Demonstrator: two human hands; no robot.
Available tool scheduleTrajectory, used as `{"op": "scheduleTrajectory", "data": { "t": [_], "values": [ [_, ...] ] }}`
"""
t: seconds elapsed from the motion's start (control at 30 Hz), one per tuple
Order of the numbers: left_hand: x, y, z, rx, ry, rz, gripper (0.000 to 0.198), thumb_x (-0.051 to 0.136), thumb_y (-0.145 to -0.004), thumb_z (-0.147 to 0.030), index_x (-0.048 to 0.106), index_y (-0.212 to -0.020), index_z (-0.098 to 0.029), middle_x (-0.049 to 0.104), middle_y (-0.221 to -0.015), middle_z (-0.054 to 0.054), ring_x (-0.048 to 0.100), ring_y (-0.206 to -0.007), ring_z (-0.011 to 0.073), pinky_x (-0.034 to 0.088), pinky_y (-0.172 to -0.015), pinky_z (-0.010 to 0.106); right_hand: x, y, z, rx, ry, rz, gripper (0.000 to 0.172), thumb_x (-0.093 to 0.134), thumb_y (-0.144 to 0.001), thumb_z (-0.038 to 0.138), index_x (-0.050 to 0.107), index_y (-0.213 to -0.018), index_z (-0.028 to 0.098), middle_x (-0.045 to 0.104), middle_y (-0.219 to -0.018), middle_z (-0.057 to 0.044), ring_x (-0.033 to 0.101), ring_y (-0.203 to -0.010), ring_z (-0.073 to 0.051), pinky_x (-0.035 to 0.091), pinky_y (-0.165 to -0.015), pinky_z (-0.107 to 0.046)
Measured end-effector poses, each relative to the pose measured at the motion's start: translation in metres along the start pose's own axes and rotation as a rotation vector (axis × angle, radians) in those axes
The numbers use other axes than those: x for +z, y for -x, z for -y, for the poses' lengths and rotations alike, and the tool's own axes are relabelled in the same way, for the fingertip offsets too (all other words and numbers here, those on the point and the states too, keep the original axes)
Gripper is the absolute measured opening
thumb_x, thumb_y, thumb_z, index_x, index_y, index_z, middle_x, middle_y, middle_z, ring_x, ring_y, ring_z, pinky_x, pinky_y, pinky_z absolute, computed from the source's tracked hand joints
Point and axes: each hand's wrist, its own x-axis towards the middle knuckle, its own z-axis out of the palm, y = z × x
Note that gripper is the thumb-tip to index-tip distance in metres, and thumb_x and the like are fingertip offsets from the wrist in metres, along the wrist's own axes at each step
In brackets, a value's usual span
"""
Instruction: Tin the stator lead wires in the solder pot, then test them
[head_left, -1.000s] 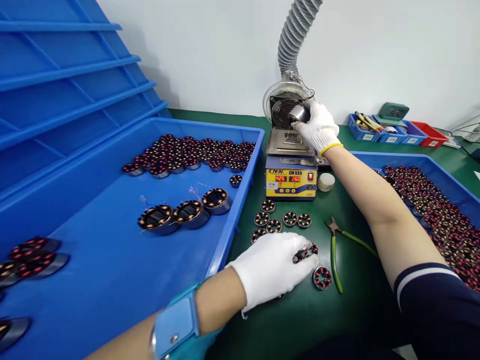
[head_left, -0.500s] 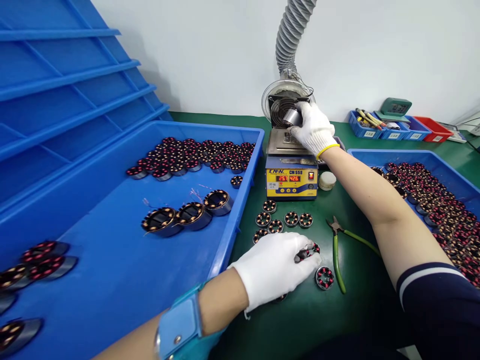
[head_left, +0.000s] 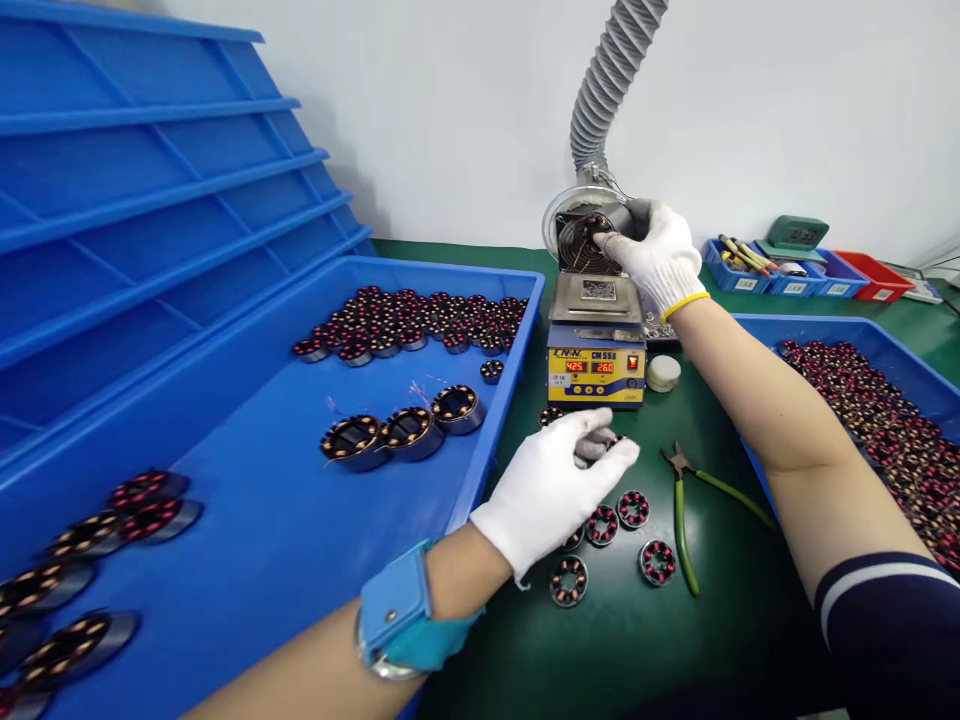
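Note:
My left hand (head_left: pixel 551 485), in a white glove, hovers over small wound coil rings (head_left: pixel 602 524) on the green mat, its fingers closed on something I cannot make out. My right hand (head_left: pixel 654 252), also gloved, reaches over the solder pot (head_left: pixel 597 350) and grips a round coil part (head_left: pixel 600 228) in front of the small extraction fan (head_left: pixel 577 232). A blue strap sits on my left wrist.
A large blue tray (head_left: pixel 247 540) at left holds many coil rings and three bigger ones (head_left: pixel 405 430). Another blue tray (head_left: pixel 892 400) of coils stands at right. Green-handled cutters (head_left: pixel 681 510) lie on the mat. A grey hose (head_left: pixel 611 80) rises behind. Stacked blue trays lean far left.
My left hand has lifted and moved away from the near coils toward the solder pot. My right hand has turned the part up toward the fan.

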Motion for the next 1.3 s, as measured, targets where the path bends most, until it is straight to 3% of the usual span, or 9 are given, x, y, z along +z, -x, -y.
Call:
{"op": "scheduleTrajectory", "data": {
  "t": [0.1,0.23,0.5,0.67,1.07,1.3],
  "values": [
    [-0.003,-0.005,0.0,-0.018,0.13,-0.102,0.057,0.067,-0.081,-0.044,0.056,-0.125,-0.012,0.071,-0.104,0.008,0.067,-0.094,0.0186,0.055,-0.086,0.031,0.0,0.012,0.014,-0.019,-0.098,0.034,0.044,0.069,-0.069,0.035,0.062,-0.108,0.017,0.065,-0.109,-0.009,0.061,-0.108,-0.027,0.048,-0.102,-0.051],
    [-0.005,-0.009,0.002,-0.004,0.182,-0.147,0.058,0.066,-0.083,-0.043,0.053,-0.128,-0.009,0.07,-0.104,0.01,0.067,-0.095,0.0186,0.054,-0.09,0.033,0.004,0.019,0.02,-0.034,-0.14,0.022,0.051,0.072,-0.066,0.033,0.061,-0.112,0.016,0.067,-0.107,-0.008,0.064,-0.102,-0.026,0.049,-0.101,-0.05],
    [-0.002,-0.007,0.005,0.006,0.123,-0.097,0.058,0.066,-0.081,-0.045,0.055,-0.127,-0.012,0.069,-0.106,0.009,0.066,-0.091,0.0183,0.055,-0.083,0.033,0.022,0.009,-0.034,0.118,-0.001,-0.118,0.06,0.076,-0.065,0.034,0.057,-0.119,0.013,0.067,-0.112,-0.011,0.064,-0.104,-0.027,0.049,-0.1,-0.045],
    [-0.003,-0.005,0.002,-0.024,0.101,-0.073,0.055,0.066,-0.081,-0.045,0.056,-0.125,-0.013,0.069,-0.108,0.009,0.066,-0.093,0.0189,0.055,-0.085,0.034,0.029,0.011,-0.048,0.103,0.066,-0.1,0.058,0.075,-0.066,0.033,0.058,-0.118,0.015,0.066,-0.113,-0.011,0.063,-0.106,-0.028,0.049,-0.1,-0.045],
    [0.0,-0.004,0.002,-0.032,0.089,-0.033,0.052,0.066,-0.08,-0.044,0.057,-0.123,-0.015,0.07,-0.104,0.007,0.066,-0.09,0.0184,0.056,-0.085,0.034,0.028,0.009,-0.044,0.104,0.072,-0.066,0.061,0.073,-0.067,0.032,0.055,-0.123,0.015,0.062,-0.12,-0.01,0.059,-0.112,-0.027,0.045,-0.105,-0.047],
    [-0.004,-0.009,0.003,-0.03,0.125,-0.121,0.063,0.066,-0.082,-0.045,0.051,-0.132,-0.011,0.068,-0.114,0.012,0.066,-0.099,0.0202,0.055,-0.088,0.034,0.013,0.012,-0.009,0.206,-0.23,-0.045,0.057,0.073,-0.07,0.039,0.06,-0.116,0.009,0.068,-0.105,-0.011,0.066,-0.099,-0.025,0.052,-0.097,-0.045]
  ]
}}
